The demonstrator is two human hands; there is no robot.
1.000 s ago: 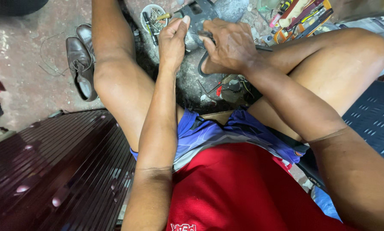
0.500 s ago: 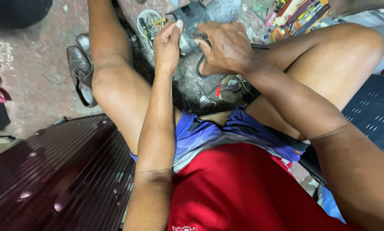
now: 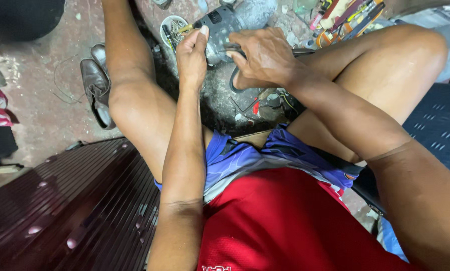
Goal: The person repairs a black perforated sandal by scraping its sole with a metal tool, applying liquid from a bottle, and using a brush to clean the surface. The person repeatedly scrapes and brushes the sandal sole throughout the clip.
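I sit with my knees apart over a dirty floor. A grey power tool [image 3: 225, 22] lies on the floor between my legs. My left hand [image 3: 192, 55] is closed against the tool's near side, thumb up. My right hand [image 3: 265, 57] grips a thin dark hand tool [image 3: 300, 50] whose tip meets the power tool next to my left hand. What lies under my fingers is hidden.
A small round dish [image 3: 172, 27] of metal bits sits beside the power tool. Several hand tools [image 3: 345, 15] lie at the top right. A pair of dark leather shoes [image 3: 97, 83] rests left of my leg. A ribbed dark maroon surface [image 3: 69, 211] is at the lower left.
Both hands have stayed on the power tool. The view has shifted a little, and my hands sit slightly lower in it.
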